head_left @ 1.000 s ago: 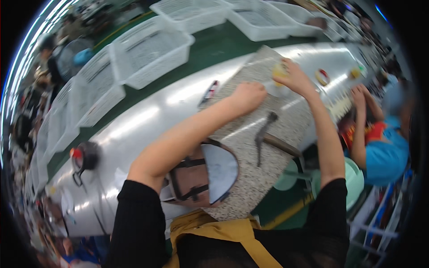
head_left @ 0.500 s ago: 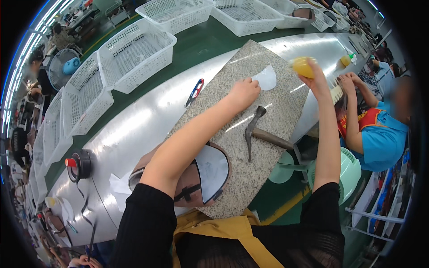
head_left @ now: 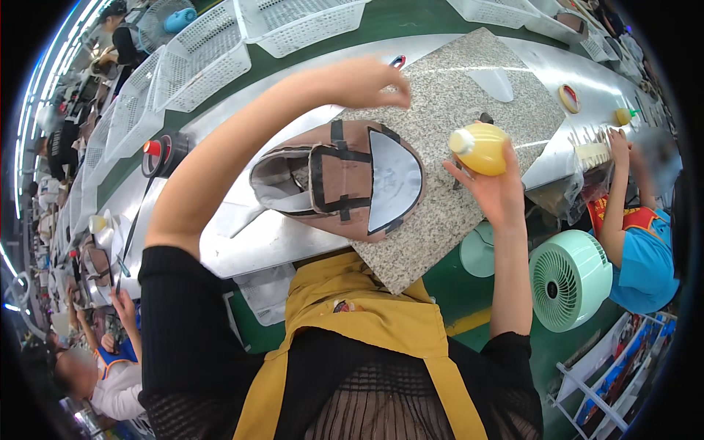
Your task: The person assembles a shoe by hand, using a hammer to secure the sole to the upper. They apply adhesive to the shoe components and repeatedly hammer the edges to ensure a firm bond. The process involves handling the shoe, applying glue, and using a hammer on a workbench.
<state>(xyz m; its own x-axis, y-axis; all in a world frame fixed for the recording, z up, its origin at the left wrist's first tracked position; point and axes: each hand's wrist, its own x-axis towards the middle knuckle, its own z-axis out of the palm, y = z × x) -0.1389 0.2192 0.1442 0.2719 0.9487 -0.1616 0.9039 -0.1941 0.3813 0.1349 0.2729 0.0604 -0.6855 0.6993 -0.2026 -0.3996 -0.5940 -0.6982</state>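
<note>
Black roll (head_left: 176,150) with red part: well left of stone slab (head_left: 403,257). Brown shoe upper (head_left: 345,180), white toe piece: lies across slab's left edge, toe end on slab. Your left hand (head_left: 367,82): at slab's upper left edge, fingers curled, narrow gap to thumb; cannot tell whether anything is held. Yellow bottle (head_left: 488,149), white cap: over slab's right part, tilted, gripped in your right hand (head_left: 499,183). White half-round piece (head_left: 494,83): on slab's far end. Green fan (head_left: 570,281): right of slab.
</note>
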